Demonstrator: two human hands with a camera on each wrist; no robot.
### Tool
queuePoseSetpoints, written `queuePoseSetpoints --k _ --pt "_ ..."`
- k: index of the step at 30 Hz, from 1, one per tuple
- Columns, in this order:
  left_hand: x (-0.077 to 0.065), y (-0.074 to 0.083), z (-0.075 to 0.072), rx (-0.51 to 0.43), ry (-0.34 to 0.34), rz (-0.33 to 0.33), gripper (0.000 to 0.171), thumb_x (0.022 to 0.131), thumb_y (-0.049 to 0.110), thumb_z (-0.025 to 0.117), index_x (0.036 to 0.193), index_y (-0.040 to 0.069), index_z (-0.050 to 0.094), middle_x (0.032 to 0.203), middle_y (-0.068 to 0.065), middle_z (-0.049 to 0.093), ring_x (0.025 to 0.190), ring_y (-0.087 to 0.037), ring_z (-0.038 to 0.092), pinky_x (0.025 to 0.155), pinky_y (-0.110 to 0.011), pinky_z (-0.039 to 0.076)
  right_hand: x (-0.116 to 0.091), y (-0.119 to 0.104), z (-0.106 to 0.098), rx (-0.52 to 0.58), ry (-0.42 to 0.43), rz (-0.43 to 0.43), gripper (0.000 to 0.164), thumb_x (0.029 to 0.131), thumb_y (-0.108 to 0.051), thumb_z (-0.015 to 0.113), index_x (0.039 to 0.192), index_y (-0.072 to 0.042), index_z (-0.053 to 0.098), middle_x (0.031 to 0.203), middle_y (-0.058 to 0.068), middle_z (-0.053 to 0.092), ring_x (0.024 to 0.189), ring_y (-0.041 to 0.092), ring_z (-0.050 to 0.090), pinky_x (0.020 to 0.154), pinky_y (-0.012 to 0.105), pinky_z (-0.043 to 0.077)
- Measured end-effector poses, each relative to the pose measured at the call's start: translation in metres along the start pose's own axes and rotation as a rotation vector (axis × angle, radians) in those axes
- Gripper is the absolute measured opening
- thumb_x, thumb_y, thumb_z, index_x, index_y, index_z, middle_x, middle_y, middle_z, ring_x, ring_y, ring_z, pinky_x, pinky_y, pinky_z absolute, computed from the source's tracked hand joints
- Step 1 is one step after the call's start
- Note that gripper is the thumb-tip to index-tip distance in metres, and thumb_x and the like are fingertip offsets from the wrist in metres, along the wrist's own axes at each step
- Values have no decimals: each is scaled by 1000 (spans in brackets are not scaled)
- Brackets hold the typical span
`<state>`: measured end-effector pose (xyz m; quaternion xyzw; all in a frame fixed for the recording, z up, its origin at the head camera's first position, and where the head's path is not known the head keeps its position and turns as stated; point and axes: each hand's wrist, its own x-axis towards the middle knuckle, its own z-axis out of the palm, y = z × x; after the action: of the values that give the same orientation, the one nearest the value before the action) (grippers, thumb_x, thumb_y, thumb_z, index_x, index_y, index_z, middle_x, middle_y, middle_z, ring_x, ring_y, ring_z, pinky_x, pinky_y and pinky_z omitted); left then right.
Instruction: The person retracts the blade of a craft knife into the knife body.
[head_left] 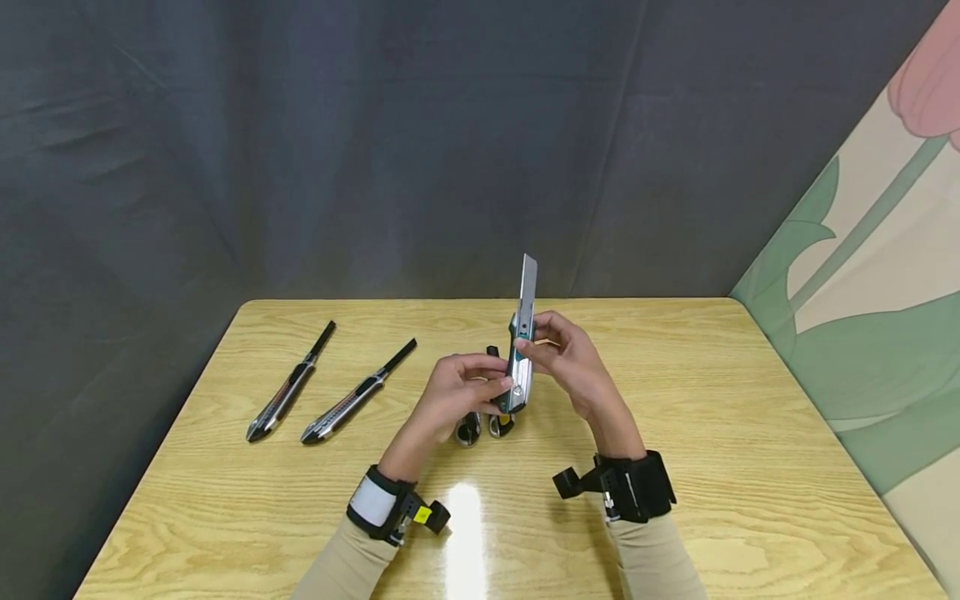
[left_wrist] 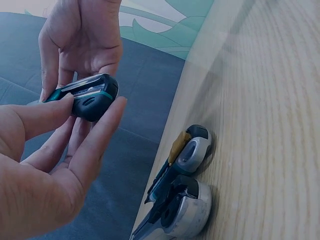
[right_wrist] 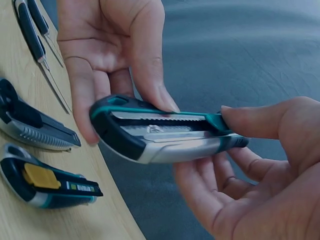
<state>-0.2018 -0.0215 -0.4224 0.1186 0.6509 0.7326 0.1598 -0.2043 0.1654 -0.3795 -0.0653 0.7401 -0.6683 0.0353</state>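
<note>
Item 1: utility knife (head_left: 522,367), silver, black and teal, raised off the tabletop (head_left: 750,433) and standing near upright between both hands; its bare blade (head_left: 527,292) is pointing up and, in the head view, reaching past the far edge.

Left hand (head_left: 461,387): pinching the knife's rounded butt end between thumb and fingers; the knife is resting at the fingertips, clear of the palm.

Right hand (head_left: 566,358): gripping the same knife higher up, on the blade side; the thumb is pressing at the teal slider (right_wrist: 217,122) while the fingers are supporting the body from the other side. The knife is lying between the two hands, right of the left hand and left of the right.

Items 2 and 3: a grey-and-black knife (right_wrist: 37,122) and a yellow-slider knife (right_wrist: 47,180), lying side by side on the tabletop near the left hand, partly hidden in the head view.

Items 4 and 5: an outer slim knife (head_left: 291,392) and an inner slim knife (head_left: 356,408), lying apart toward the left edge, both slanting with dark blades pointing to the far edge; the outer one is sitting closer to the left edge.

Surroundings: a dark cloth (head_left: 450,150) is hanging beyond the far edge; a floral panel (head_left: 885,275) is standing along the right edge.
</note>
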Motion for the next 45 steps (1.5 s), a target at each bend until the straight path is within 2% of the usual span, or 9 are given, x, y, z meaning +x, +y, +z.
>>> queuePoseSetpoints --k 5,9,14,19,30,37,41,45 --pt "1 1 0 19 1 1 25 84 9 70 108 3 68 101 -19 64 83 -30 66 65 -41 63 0 -2 -4 4 -7 37 32 90 -24 64 114 -3 56 103 15 61 93 28 63 79 40 61" --pt "0 4 1 22 3 1 25 85 9 69 109 3 68 101 -20 64 84 -29 66 66 -42 63 1 0 -2 -1 23 14 32 91 -27 63 111 -2 59 100 15 64 90 27 64 76 39 62" --pt "1 2 0 17 26 -3 26 85 9 69 111 7 69 100 -18 63 83 -30 66 67 -42 63 1 3 6 -41 79 -24 29 90 -26 65 111 -5 62 98 17 62 85 26 65 71 37 62" --pt "4 0 -1 16 48 2 26 83 11 71 109 10 71 99 -16 64 82 -29 67 66 -40 63 1 1 9 -14 116 -24 30 88 -21 67 113 -6 62 99 13 60 85 26 66 72 38 62" --pt "4 4 -2 11 10 4 25 84 8 69 109 4 69 98 -14 64 81 -30 66 65 -40 63 1 -1 4 8 69 -31 34 83 -13 71 115 -5 62 100 15 60 84 29 65 73 41 62" --pt "0 2 -5 16 27 -13 25 83 9 71 108 5 69 100 -15 64 83 -29 66 65 -41 63 0 2 8 17 32 -13 38 81 -11 73 117 -7 61 107 21 58 88 29 66 72 35 62" --pt "-1 1 -6 13 23 -28 26 84 11 70 110 6 68 102 -17 63 84 -28 66 66 -40 63 0 4 9 7 27 3 40 81 -17 74 118 -9 61 109 23 57 88 29 65 73 34 62" --pt "-1 0 -7 -5 10 -22 27 85 14 70 111 7 68 104 -18 63 86 -29 66 68 -39 63 -1 5 6 -52 9 10 39 84 -25 71 119 -11 61 107 21 59 87 27 65 76 38 61"
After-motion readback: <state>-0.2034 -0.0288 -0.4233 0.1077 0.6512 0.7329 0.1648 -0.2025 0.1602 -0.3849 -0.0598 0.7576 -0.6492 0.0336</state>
